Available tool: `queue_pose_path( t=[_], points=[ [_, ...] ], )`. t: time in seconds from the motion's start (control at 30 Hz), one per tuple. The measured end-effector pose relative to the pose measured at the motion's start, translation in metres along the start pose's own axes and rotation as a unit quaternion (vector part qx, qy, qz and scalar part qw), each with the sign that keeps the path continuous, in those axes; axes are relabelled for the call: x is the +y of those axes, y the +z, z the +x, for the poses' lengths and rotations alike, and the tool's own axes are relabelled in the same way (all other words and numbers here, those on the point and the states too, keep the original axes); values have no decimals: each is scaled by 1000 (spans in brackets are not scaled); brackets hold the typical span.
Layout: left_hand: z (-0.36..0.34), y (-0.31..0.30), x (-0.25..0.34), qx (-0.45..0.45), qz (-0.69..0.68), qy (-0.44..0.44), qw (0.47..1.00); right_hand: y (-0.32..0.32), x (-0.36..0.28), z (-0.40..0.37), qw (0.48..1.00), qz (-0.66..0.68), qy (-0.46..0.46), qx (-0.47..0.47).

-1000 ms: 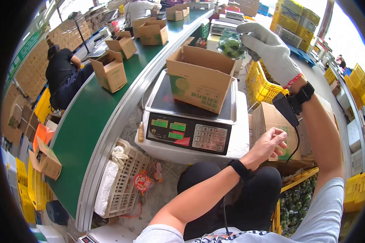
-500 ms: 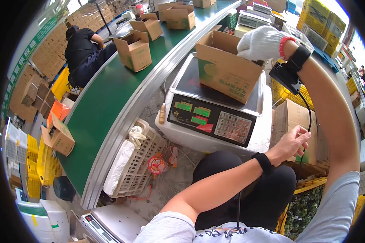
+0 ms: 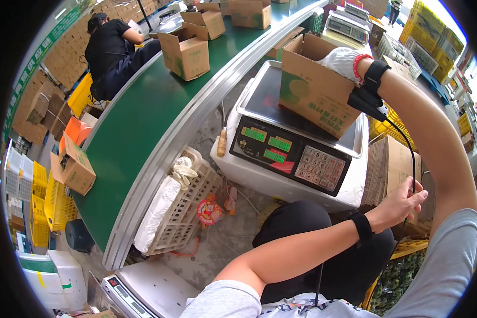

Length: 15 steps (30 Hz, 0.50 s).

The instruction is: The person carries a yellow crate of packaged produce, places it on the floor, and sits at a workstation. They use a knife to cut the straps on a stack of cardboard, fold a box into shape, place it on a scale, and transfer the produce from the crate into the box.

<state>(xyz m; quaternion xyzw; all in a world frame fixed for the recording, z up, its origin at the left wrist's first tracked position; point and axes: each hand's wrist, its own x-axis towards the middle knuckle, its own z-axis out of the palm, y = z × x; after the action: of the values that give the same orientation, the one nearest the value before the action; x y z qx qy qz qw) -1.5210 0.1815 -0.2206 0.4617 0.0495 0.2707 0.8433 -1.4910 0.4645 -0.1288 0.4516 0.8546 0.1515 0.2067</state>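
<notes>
My gloved right hand [image 3: 343, 63] reaches over the rim of an open cardboard box [image 3: 315, 93]; its fingers are hidden inside. The box, with green print, stands on the metal plate of a digital scale [image 3: 294, 156] with lit green displays and a keypad. My bare left hand [image 3: 396, 208] is low at the right, above my knee, its fingers curled around a thin black cable [image 3: 411, 153]. That cable runs from a black device [image 3: 367, 102] strapped at my right wrist. Flattened cardboard [image 3: 389, 169] stands beside my left hand.
A green conveyor belt [image 3: 138, 138] with several open boxes runs along the left. Between belt and scale stands a white plastic basket [image 3: 183, 212]. A person in black [image 3: 108, 55] works beyond the belt. A yellow crate [image 3: 408, 270] of green produce stands at lower right.
My right hand has gone from above the box's rim down into it. The scale's displayed figures have changed. My left hand stays at the cable, and the view has shifted slightly.
</notes>
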Motion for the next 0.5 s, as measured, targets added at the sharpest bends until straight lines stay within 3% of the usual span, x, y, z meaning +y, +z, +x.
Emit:
queue_pose_path(
  t=[0.03, 0.1, 0.17, 0.23, 0.3, 0.37, 0.5],
  points=[
    [-1, 0, 1, -1, 2, -5, 1000, 5, 0, 0, 1000, -2, -1, 0],
    [0, 1, 2, -4, 5, -7, 1000, 7, -4, -4, 978, 185, 70, 67],
    [1, 2, 2, 0, 2, -10, 1000, -2, -14, -7, 984, 148, 20, 98],
    [-4, 3, 3, 6, 1, -18, 1000, -25, -31, -12, 970, 205, -4, 128],
    [-2, 1, 4, 1, 1, -22, 1000, -36, -40, -21, 972, 173, 35, 156],
    [-1, 1, 4, -2, -5, -35, 999, -22, -29, -11, 979, 137, 44, 143],
    [-1, 0, 0, -5, 22, -28, 999, -41, -44, -13, 988, 97, 120, 20]
  ],
)
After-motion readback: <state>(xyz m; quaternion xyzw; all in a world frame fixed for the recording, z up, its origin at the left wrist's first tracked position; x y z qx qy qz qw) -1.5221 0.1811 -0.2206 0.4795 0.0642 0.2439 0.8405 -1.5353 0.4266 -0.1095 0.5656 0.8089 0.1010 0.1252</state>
